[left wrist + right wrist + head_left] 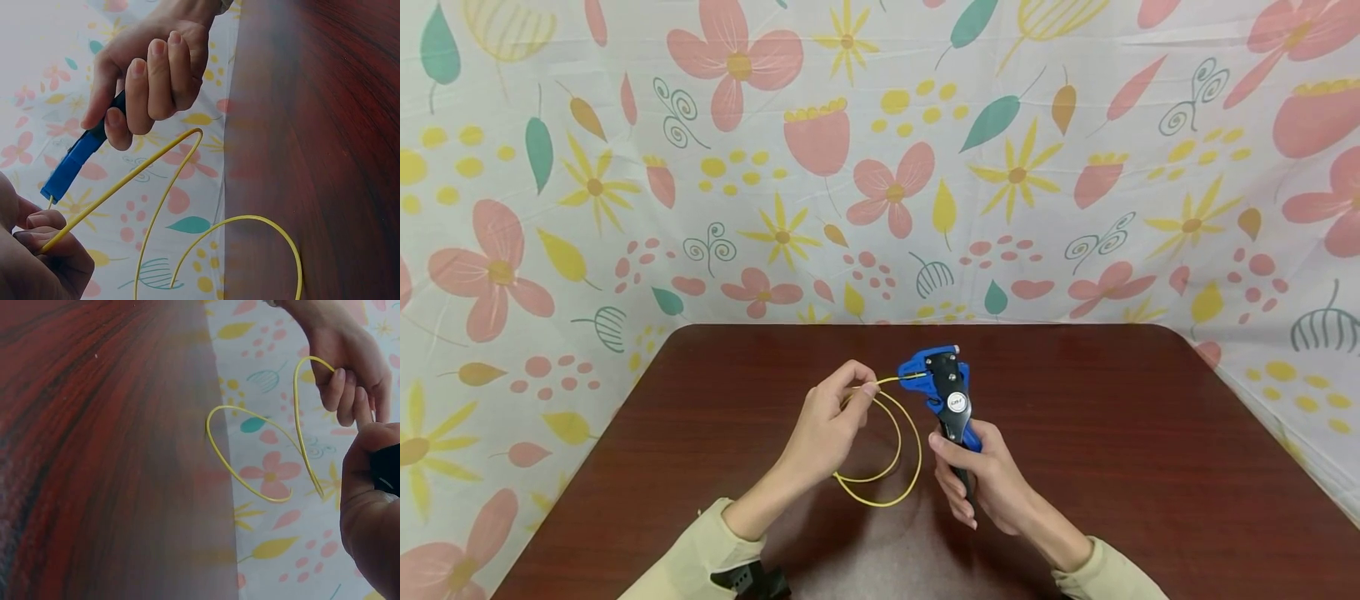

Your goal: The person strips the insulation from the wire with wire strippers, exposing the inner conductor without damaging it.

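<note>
**Thin yellow wire fed into a blue stripper over the tabletop**

Start at your left hand (829, 425). Its grip is pinched: thumb and fingertips press together on the yellow wire (880, 467) a short way behind its free end, and that end runs straight across to the head of the wire stripper (942, 390). I judge this wire to be very light and springy rather than limp. It holds open loops in the air instead of sagging flat, so it will likely spring back if you let go. The smooth jacket looks slippery, so take hold close to the end, as you do now, where a short stiff length keeps its aim.

The wire itself is slim, plain yellow, curling in two loose loops that hang between your hands, above the dark red-brown tabletop (1150, 433). In the left wrist view the loops (187, 206) sweep down past the tabletop's edge.

Further right, the stripper has a blue head with black metal parts and a round silver pivot. It looks rigid and far heavier than the wire. Your right hand (981, 483) has its grip wrapped round the handles, fingers curled; whether the handles are squeezed fully together I cannot tell.

A flower-printed cloth (880, 167) hangs behind.
</note>
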Demonstrator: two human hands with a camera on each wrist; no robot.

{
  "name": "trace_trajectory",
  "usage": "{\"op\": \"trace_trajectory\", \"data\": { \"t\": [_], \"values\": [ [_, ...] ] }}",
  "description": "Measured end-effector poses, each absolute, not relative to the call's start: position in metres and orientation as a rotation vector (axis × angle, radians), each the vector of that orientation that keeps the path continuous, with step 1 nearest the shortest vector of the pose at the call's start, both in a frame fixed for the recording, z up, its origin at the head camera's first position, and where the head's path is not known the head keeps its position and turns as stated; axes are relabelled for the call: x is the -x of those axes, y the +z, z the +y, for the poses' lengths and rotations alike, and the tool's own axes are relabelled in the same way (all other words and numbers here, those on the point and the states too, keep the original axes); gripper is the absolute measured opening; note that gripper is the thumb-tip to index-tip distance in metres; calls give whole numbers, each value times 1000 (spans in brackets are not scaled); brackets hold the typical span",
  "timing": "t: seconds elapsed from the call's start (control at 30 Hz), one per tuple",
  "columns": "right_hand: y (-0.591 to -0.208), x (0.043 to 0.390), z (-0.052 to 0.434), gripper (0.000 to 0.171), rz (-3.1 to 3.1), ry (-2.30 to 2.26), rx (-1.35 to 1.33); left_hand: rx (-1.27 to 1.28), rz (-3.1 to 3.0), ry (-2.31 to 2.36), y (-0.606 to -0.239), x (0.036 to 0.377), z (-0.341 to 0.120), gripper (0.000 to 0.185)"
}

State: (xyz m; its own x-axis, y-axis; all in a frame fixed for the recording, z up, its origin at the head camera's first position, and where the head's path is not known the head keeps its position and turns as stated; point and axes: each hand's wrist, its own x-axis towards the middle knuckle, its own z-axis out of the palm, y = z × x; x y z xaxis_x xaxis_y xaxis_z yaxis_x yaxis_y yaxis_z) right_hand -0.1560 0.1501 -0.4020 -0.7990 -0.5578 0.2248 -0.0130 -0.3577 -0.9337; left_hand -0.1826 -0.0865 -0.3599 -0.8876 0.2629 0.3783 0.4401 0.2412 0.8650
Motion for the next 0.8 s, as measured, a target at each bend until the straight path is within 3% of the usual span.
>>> {"op": "trace_trajectory", "data": {
  "t": [0.13,0.8],
  "values": [
    [-403,156,154,16,1462,-2182,758,664,-2340,-1699,-359,183,-90,11],
    [-406,162,162,24,1412,-2127,856,659,-2308,-1658,-359,181,-97,11]
  ]
}}
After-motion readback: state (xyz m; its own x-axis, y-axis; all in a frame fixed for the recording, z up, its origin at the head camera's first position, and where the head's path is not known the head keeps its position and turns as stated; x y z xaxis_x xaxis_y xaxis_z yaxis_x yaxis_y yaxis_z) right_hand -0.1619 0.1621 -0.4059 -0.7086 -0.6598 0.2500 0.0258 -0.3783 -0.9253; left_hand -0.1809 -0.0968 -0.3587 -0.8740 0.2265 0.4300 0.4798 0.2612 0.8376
